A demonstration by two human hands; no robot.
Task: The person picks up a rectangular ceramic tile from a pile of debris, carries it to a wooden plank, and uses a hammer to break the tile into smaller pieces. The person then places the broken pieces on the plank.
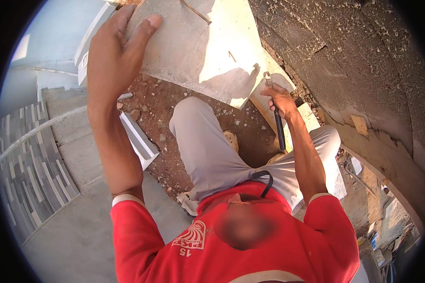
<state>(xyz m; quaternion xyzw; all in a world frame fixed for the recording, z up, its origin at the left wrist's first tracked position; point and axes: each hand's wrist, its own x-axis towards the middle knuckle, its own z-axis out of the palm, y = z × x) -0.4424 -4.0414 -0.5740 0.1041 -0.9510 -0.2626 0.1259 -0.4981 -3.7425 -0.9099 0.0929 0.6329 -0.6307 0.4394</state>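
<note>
A pale flat board [174, 56] lies across the far side, partly in bright sun. A long brown nail [196, 12] and a shorter rusty one stick up from it. My left hand [118, 49] grips the board's left end, thumb on the top face and fingers over the edge, partly hidden. My right hand [282, 100] is wrapped round a hammer [279, 129] close to its metal head, with the black handle hanging toward me. The hammer is near the board's right corner, above a second pale plank [269, 113]. Its shadow falls on the board.
A rough cement wall [354, 61] rises close on the right. Reddish soil with stones [151, 108] lies beneath the board. White trim pieces [139, 141] and grey striped tiles [33, 170] are on the left. Rubble and scraps [382, 226] lie at the lower right.
</note>
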